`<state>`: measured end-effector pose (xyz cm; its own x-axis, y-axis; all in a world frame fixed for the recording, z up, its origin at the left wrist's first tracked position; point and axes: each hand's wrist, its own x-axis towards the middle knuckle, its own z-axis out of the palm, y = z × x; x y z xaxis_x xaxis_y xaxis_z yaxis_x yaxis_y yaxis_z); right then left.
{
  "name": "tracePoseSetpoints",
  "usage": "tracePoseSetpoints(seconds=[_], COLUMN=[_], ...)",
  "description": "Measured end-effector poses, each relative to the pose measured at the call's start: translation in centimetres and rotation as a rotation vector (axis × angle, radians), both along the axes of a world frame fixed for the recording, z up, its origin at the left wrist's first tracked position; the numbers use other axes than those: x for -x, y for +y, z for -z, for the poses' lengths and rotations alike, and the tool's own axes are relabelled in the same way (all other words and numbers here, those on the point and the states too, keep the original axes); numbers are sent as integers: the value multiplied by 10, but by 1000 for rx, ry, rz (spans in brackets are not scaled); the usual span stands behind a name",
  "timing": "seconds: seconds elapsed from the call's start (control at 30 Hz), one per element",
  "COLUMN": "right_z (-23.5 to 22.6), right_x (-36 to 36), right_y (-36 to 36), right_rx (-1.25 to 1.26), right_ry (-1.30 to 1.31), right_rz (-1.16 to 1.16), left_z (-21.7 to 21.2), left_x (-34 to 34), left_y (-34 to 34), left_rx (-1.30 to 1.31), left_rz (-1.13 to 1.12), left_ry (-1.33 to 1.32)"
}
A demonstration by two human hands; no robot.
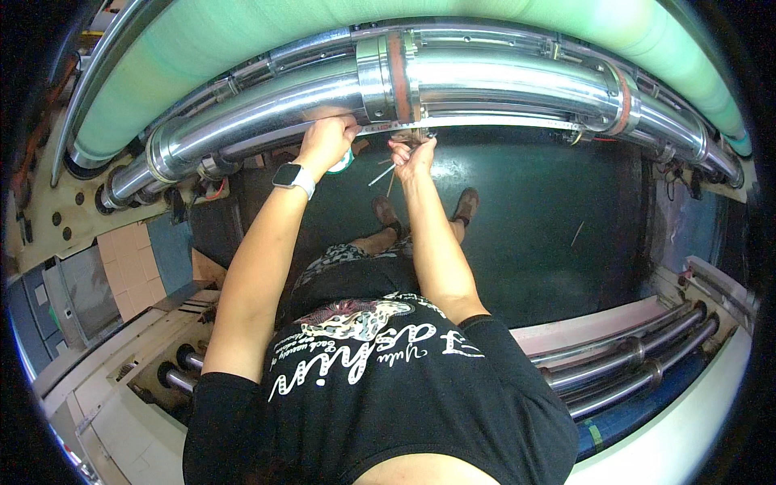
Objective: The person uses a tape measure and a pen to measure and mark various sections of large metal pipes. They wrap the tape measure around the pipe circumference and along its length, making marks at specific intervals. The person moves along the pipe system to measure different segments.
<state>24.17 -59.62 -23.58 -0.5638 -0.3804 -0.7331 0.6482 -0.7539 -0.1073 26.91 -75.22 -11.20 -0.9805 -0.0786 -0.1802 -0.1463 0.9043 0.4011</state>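
A thick shiny metal roller [485, 81] with orange-ringed collars runs across the upper part of the view. A thin flat metal bar [501, 121] runs just below it. My left hand [326, 141], with a white-strapped watch on the wrist, is raised to the underside of the roller and closed around a small white-and-green object [344, 162]. My right hand [414, 155] is up at the bar beside it, pinching a thin pale stick [382, 175] that slants down to the left. The two hands are a short gap apart.
A pale green fabric roll [242, 40] arches above the metal roller. Below lies a dark green floor [550, 210] where my feet stand. Several slim metal rollers [630, 360] lie at the lower right, machine frame and tiled floor at the left.
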Motion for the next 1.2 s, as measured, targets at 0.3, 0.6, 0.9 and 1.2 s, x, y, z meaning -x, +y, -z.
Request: tracePoseSetpoints(seconds=[0.3,0.6,0.9,1.2], right_z=[-13,-7,-5,-7], right_x=[-3,0,3,3], right_y=[-1,1,-1,3], right_rx=[-171,-36,-11,32], right_ry=[63,-48,-14,-25], right_rz=[60,29,45,8], left_z=[2,4,5,1], left_x=[-1,0,-1,0], left_y=[-3,-3,-5,-2], left_rx=[8,16,1,25], left_rz=[7,13,28,13], left_ry=[-9,-2,8,-40])
